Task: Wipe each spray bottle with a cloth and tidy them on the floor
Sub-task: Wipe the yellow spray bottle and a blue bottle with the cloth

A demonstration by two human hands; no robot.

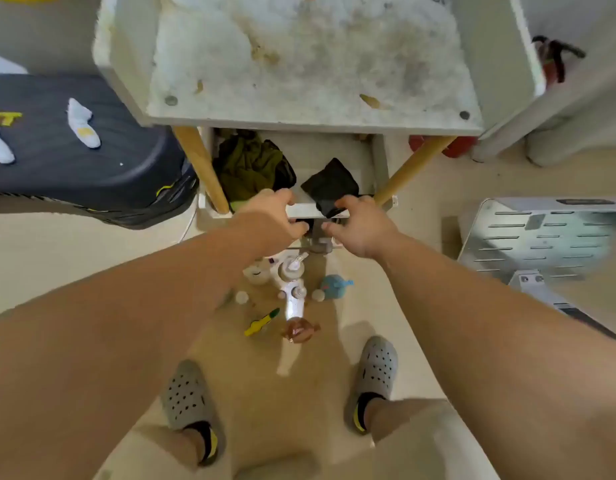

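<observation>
Several spray bottles stand and lie on the beige floor in front of my feet: two white ones (292, 268) (295, 301), a blue one (334, 287) and an amber one (299, 330). A black cloth (329, 185) lies on the lower shelf (301, 210) of a white side table, one corner hanging over the front edge. My left hand (272, 216) curls round that shelf edge, thumb on top. My right hand (362, 223) pinches the cloth's hanging corner against the edge. A dark grey thing (317, 235) sits between my fingertips, blurred.
An olive cloth (251, 168) is bunched on the shelf's left side. The table's wooden legs (202, 171) flank the shelf. A yellow-green item (261, 322) lies by the bottles. A black case (74, 150) is left, a metal panel (542, 237) right.
</observation>
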